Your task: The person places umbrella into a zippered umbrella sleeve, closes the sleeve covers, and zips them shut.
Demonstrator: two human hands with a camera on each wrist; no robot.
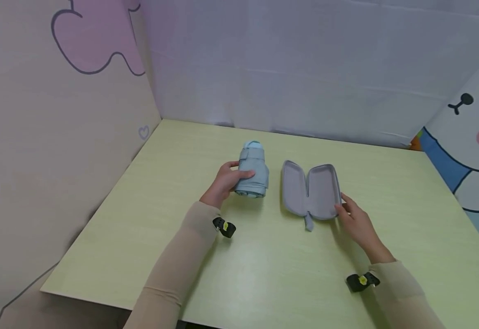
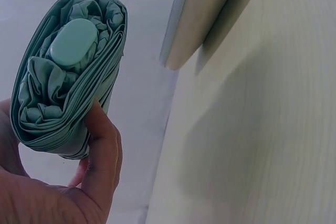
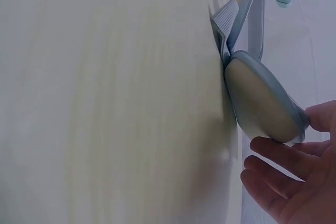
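My left hand [image 1: 224, 182] grips a light blue folded umbrella [image 1: 250, 160], thumb across its front, held above the table. Its gathered fabric folds [image 2: 42, 82] and an oval end cap [image 2: 73, 42] face the left wrist view. To the right, a grey zip case [image 1: 323, 189] lies spread into two halves, a short strap [image 1: 308, 223] at its near end. My right hand [image 1: 358, 224] pinches the outer edge of the case's right half, with the thumb at the rim and the fingers underneath. In the right wrist view this half [image 3: 262, 100] tilts up from the table.
Both hands work over a pale yellow-green table [image 1: 149, 219]. A white sheet [image 1: 305, 68] hangs along its far edge, and a wall [image 1: 58, 151] with cartoon drawings borders the left. At the right stands a panel with a cartoon face [image 1: 465, 132].
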